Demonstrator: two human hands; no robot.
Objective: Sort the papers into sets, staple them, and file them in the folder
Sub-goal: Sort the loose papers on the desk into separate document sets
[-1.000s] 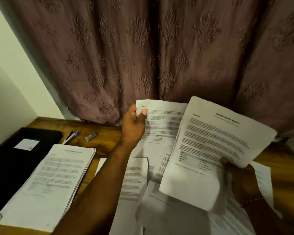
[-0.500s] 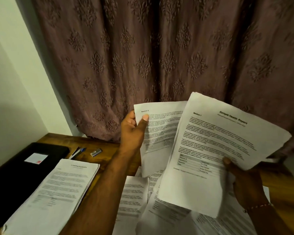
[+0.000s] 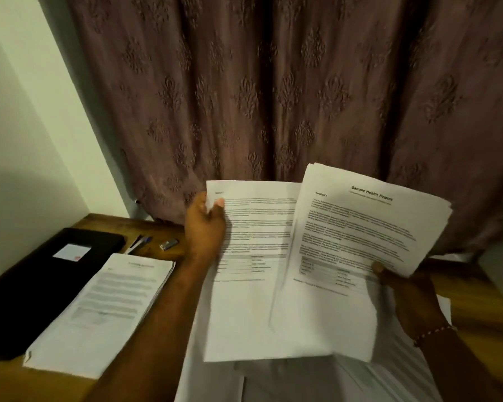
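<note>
Both hands are raised apart above the counter (image 3: 114, 224), each clamped on paper. The left hand (image 3: 205, 227) pinches a sheet (image 3: 256, 285) by its top-left corner, thumb on the face. The right hand (image 3: 410, 297) grips the report (image 3: 360, 227), several pages thick, at its lower edge. Held side by side and tilted toward the eyes, their headings can be compared, probably to judge whether the sheet belongs with the report. Loose papers (image 3: 302, 381) lie beneath, apparently unsorted. At left a stack (image 3: 105, 309) overlaps the closed black folder (image 3: 26, 285) and would need shifting before filing. Pens (image 3: 140, 243) and a small metal item (image 3: 168, 244), perhaps a stapler, lie near the curtain (image 3: 273, 97).
</note>
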